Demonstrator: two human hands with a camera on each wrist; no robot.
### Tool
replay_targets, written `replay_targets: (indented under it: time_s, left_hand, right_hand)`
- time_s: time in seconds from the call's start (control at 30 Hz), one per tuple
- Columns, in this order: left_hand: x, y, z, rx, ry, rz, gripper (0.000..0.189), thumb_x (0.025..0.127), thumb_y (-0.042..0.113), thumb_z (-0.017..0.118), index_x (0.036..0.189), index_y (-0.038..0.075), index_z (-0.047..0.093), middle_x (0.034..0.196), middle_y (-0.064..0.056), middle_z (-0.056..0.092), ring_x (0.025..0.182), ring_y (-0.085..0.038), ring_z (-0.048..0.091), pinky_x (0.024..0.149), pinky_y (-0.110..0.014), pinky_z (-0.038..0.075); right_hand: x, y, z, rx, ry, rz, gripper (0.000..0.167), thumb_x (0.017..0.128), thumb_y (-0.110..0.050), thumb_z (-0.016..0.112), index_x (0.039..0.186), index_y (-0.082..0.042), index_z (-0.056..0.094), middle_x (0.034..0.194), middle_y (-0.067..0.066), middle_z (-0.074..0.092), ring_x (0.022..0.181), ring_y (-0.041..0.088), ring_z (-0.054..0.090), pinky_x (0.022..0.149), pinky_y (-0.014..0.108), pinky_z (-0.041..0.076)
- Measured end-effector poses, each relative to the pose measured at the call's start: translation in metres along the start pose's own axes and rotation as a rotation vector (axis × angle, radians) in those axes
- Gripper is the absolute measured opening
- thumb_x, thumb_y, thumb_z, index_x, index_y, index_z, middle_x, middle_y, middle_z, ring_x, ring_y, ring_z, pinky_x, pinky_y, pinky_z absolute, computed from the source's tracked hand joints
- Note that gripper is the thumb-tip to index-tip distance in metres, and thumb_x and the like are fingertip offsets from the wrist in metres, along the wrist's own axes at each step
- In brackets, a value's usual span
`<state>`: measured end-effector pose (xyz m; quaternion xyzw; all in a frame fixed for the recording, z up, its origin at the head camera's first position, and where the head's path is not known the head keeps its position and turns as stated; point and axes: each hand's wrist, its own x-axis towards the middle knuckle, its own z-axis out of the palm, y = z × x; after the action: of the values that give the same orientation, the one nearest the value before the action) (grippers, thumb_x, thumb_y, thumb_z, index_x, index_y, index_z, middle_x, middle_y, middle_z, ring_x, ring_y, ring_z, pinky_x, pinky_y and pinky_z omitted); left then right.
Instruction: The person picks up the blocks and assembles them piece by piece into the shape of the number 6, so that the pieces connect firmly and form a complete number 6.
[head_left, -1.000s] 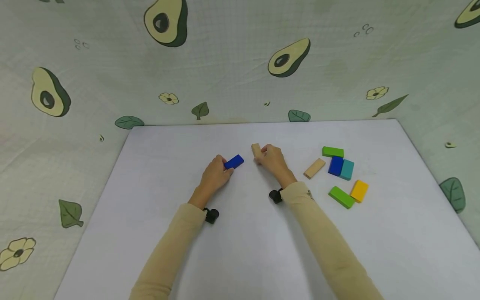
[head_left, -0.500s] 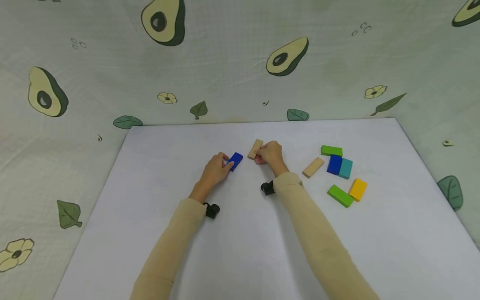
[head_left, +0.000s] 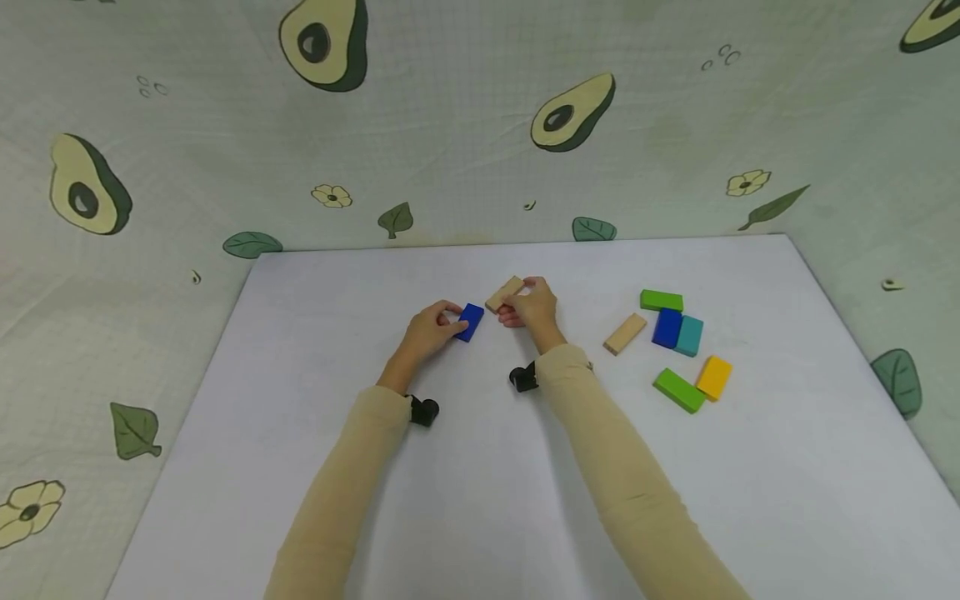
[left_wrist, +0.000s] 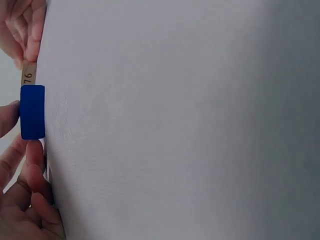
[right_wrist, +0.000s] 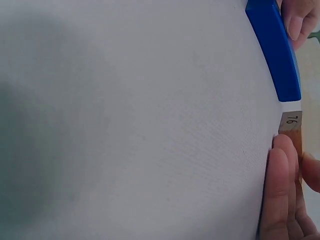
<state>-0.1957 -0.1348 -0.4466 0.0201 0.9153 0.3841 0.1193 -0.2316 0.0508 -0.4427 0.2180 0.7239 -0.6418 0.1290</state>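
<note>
My left hand (head_left: 429,329) pinches a blue wooden block (head_left: 470,322) between thumb and fingers, low on the white tabletop. Just right of it, my right hand (head_left: 536,307) pinches a plain wood block (head_left: 504,294) that slants up to the right. In the right wrist view a narrow gap separates the blue block (right_wrist: 275,52) from the plain block (right_wrist: 291,125), whose end bears the printed number 76. The left wrist view shows the blue block (left_wrist: 32,112) end-on, partly covering the plain block (left_wrist: 28,73) behind it.
To the right lie another plain wood block (head_left: 625,334), two green blocks (head_left: 662,301), a second blue block (head_left: 667,328) against a teal block (head_left: 689,336), and a yellow block (head_left: 714,377). An avocado-print cloth (head_left: 450,125) hangs behind the table (head_left: 285,333).
The blue block has turned in my left hand to stand more steeply. My right hand has shifted slightly left and away, turning the plain block to slant rightward, nearer the blue one.
</note>
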Motion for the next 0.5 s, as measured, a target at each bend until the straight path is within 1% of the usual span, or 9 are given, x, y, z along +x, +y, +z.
replay_targets:
  time_s: [0.1, 0.27, 0.5]
  left_hand:
    - [0.0025, -0.0011, 0.0004, -0.019, 0.0, -0.002, 0.034, 0.087, 0.029, 0.063, 0.115, 0.011, 0.06, 0.075, 0.0, 0.046, 0.065, -0.013, 0.041, 0.059, -0.024, 0.032]
    - [0.0048, -0.0022, 0.0016, -0.036, 0.009, 0.004, 0.033, 0.087, 0.028, 0.063, 0.114, 0.01, 0.061, 0.072, 0.001, 0.045, 0.064, -0.012, 0.04, 0.059, -0.024, 0.031]
    - [0.0041, 0.0011, 0.0007, -0.043, 0.002, -0.015, 0.033, 0.087, 0.029, 0.063, 0.114, 0.01, 0.061, 0.072, 0.001, 0.048, 0.063, -0.012, 0.042, 0.058, -0.024, 0.032]
  right_hand:
    - [0.0021, 0.0004, 0.0024, -0.052, 0.014, -0.001, 0.057, 0.086, -0.007, 0.064, 0.136, -0.009, 0.036, 0.055, 0.003, 0.06, 0.042, 0.01, 0.058, 0.046, 0.025, 0.051]
    - [0.0039, 0.0004, 0.0051, -0.113, 0.029, -0.019, 0.056, 0.084, -0.011, 0.067, 0.133, -0.011, 0.04, 0.055, 0.003, 0.061, 0.039, 0.01, 0.056, 0.045, 0.025, 0.05]
    - [0.0058, 0.0012, 0.0074, -0.191, 0.029, -0.038, 0.056, 0.083, -0.018, 0.069, 0.132, -0.013, 0.041, 0.055, 0.003, 0.061, 0.039, 0.009, 0.056, 0.045, 0.026, 0.051]
